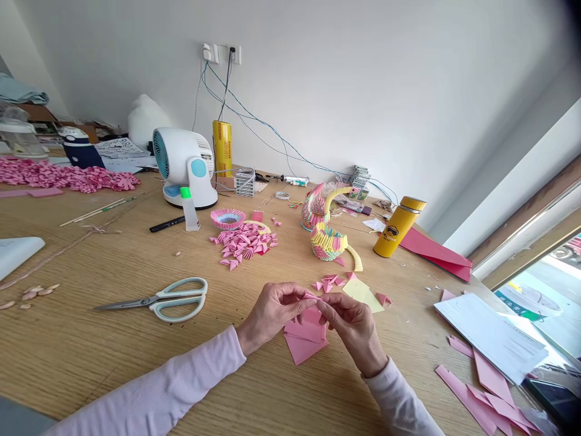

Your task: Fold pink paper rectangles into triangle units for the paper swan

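My left hand (271, 313) and my right hand (354, 327) meet over the wooden table (113, 363), both pinching a small pink paper piece (312, 297) between fingertips. Under the hands lies a small stack of pink paper rectangles (303, 339). Just beyond, several folded pink triangles (327, 283) and a yellow paper square (361, 293) rest on the table. A bigger pile of folded pink triangles (245, 241) lies farther back, beside a small pink ring of joined pieces (227, 218).
Scissors (166, 298) lie to the left. A white desk fan (184, 165), glue bottle (189, 209), black pen (166, 224), two paper models (327, 241), a yellow flask (398, 226), white papers (492, 336) and pink strips (481, 390) surround the work area.
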A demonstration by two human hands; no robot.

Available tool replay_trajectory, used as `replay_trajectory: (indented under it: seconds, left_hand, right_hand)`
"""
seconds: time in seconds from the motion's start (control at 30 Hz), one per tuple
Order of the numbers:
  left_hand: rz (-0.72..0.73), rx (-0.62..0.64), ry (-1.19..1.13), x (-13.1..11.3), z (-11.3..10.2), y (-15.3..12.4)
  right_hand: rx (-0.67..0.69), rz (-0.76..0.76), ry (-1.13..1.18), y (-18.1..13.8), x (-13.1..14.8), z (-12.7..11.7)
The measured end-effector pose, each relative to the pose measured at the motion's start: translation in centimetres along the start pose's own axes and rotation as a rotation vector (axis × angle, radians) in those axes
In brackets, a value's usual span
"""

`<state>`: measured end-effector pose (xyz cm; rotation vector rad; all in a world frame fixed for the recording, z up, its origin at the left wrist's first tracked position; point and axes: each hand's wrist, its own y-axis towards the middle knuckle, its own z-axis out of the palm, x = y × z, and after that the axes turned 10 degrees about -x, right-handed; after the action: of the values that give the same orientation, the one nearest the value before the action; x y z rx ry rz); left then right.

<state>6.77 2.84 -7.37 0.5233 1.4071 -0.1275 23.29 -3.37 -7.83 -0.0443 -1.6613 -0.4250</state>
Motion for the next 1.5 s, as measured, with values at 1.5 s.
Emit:
replay_trajectory:
  seconds: [1.5]
  left_hand:
    - [0.112, -0.057, 0.141, -0.92, -0.01, -0.95]
  right_hand:
    - [-0.007, 0.052, 0.150, -0.53, 0.51, 0.64]
